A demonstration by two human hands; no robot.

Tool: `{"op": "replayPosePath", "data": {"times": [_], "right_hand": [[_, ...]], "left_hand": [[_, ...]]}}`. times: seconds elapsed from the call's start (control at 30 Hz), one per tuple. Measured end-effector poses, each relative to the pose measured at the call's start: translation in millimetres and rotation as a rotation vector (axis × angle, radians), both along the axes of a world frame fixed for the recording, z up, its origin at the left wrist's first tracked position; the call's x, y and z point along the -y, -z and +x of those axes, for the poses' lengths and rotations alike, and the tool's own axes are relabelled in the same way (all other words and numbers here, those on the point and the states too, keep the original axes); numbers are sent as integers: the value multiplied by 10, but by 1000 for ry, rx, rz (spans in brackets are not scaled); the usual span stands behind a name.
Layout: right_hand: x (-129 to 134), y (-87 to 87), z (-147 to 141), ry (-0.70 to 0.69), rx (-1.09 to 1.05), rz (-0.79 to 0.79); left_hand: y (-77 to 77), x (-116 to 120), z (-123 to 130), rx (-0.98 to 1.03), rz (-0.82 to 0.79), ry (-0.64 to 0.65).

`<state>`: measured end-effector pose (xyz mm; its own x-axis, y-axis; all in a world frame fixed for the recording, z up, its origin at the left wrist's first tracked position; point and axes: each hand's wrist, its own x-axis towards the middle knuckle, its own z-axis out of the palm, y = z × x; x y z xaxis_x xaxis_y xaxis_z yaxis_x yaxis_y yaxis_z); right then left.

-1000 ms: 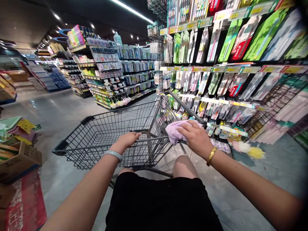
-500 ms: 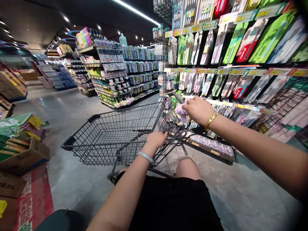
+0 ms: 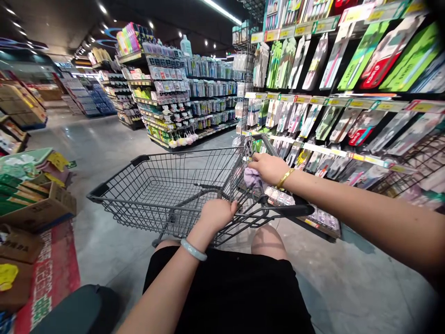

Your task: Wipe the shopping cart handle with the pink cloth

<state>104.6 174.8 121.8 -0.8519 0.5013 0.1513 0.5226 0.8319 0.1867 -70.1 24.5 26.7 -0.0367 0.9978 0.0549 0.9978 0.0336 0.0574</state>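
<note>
In front of me stands a grey wire shopping cart (image 3: 142, 188), its basket reaching off to the left. My left hand (image 3: 218, 214), with a pale bangle at the wrist, is closed around the cart's near side by the handle end. A crumpled light purple cloth (image 3: 252, 177) is bunched under my right hand (image 3: 269, 168), which has a gold bracelet at the wrist. That hand presses the cloth against the far part of the cart's handle end. The black handle grip (image 3: 295, 211) sticks out to the right, below my right forearm.
Shelves of packaged toothbrushes (image 3: 347, 116) rise close on the right. A stocked shelf island (image 3: 167, 88) stands ahead beyond the aisle. Cardboard boxes of goods (image 3: 55, 206) are at the left, with a dark rounded object (image 3: 76, 311) at the bottom left.
My right hand and the cloth have moved left and slightly down along the cart. The black grip now shows more. My left hand has shifted slightly left and down; the view has turned a little.
</note>
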Motion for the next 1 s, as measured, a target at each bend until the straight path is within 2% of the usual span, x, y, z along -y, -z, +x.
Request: {"op": "replayPosePath", "data": {"times": [0.07, 0.17, 0.23, 0.3, 0.4, 0.47, 0.57, 0.63, 0.7, 0.8, 0.9, 1.0], "right_hand": [[99, 23, -51, -122, 2, -105], [297, 44, -21, -485, 80, -392], [364, 45, 36, -612, 63, -471], [349, 27, 94, -572, 15, -440], [273, -79, 218, -364, -63, -271], [290, -210, 382, -262, -122, -222], [518, -405, 758, -291, -158, -408], [774, -447, 1014, -339, -176, -543], [1039, -375, 1191, -353, -213, -564], [1273, -91, 1243, -333, -354, -478], [1146, 233, 1106, -350, -516, -459], [788, 406, 937, -243, -689, -395]], "left_hand": [[-7, 70, -27, -7, 9, 3], [-13, 205, -70, -12, 15, 3], [-19, 308, -101, -9, 19, 8], [-32, 404, -134, -5, 29, 19], [-61, 513, -202, 15, 25, 41], [-85, 559, -252, 47, 3, 46], [-130, 603, -264, 161, 6, 37], [-164, 620, -180, 301, 101, 35], [-191, 625, -21, 485, 256, 85], [-200, 609, 247, 728, 425, 300], [-187, 576, 392, 854, 409, 450], [-202, 537, 405, 899, 337, 467]]}}
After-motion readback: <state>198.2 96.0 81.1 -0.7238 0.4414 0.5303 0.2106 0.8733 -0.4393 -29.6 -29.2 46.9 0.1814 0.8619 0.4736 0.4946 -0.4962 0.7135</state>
